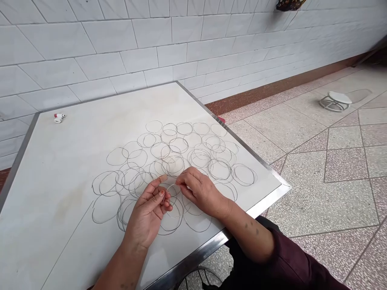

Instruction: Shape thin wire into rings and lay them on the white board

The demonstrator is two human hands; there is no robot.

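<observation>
Left hand [144, 219] nearest, right hand [205, 193] just beyond; fingers of both pinch thin curved wire [168, 188] over desk's [99, 125] near right, loops [177, 168] beneath. Wire looks light, springy, easily kinked; best pinched gently along curve.

No text, label, brand, number or sign can be read on anything in view.
</observation>
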